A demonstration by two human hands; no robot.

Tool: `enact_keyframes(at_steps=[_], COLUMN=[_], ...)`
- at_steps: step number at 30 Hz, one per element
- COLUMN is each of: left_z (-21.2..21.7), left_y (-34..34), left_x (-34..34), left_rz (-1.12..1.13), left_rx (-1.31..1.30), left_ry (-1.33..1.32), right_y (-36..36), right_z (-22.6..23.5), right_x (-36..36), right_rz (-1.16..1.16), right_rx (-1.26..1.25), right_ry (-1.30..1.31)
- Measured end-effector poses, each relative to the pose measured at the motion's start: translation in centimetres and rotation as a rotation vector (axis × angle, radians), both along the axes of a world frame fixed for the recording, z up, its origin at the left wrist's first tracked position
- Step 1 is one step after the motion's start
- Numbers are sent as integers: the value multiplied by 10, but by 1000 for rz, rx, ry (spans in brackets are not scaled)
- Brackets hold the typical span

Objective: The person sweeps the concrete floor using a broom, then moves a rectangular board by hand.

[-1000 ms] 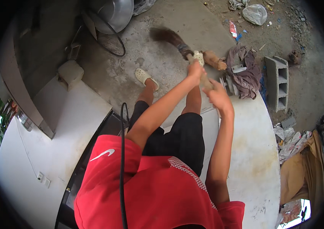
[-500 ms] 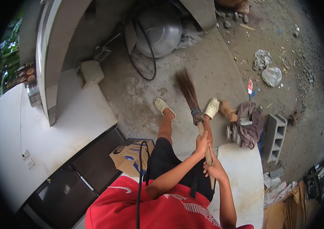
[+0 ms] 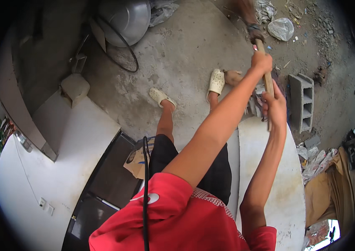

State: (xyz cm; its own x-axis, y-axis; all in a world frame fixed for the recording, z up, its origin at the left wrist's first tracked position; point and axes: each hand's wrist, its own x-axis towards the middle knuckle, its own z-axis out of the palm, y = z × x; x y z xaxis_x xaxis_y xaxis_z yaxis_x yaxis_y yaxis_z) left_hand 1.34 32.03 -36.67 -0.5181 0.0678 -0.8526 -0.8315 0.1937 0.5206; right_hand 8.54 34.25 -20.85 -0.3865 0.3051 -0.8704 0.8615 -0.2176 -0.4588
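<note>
Left hand and right hand grip a broom — cardboard box, contents hidden.

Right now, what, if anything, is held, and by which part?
A broom, by its wooden handle: the left hand grips nearer the bristles, the right hand nearer the free end.

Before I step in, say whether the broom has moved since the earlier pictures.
Yes: the broom has swung to the right, its bristles now closer to the round whitish plastic bag than in either earlier picture.
</note>
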Motion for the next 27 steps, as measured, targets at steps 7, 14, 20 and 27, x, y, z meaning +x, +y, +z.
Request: enact_keyframes(at_steps=[7,14,20,27], left_z=[96,124,37,60], left_y=[10,-79,-7,13], left_x=[66,109,44,3], left_rz=[6,465,388,-142], left_rx=[488,-179,224,566], left_ry=[-167,-155,-350,-322], right_y=[-28,2,43,-34], right_z=[75,74,21,38], right_x=[51,45,-1,-16], right_rz=[-96,-12,26,-171], right_rx=[143,-736,-228,68], right_ry=[31,-203,-162,140])
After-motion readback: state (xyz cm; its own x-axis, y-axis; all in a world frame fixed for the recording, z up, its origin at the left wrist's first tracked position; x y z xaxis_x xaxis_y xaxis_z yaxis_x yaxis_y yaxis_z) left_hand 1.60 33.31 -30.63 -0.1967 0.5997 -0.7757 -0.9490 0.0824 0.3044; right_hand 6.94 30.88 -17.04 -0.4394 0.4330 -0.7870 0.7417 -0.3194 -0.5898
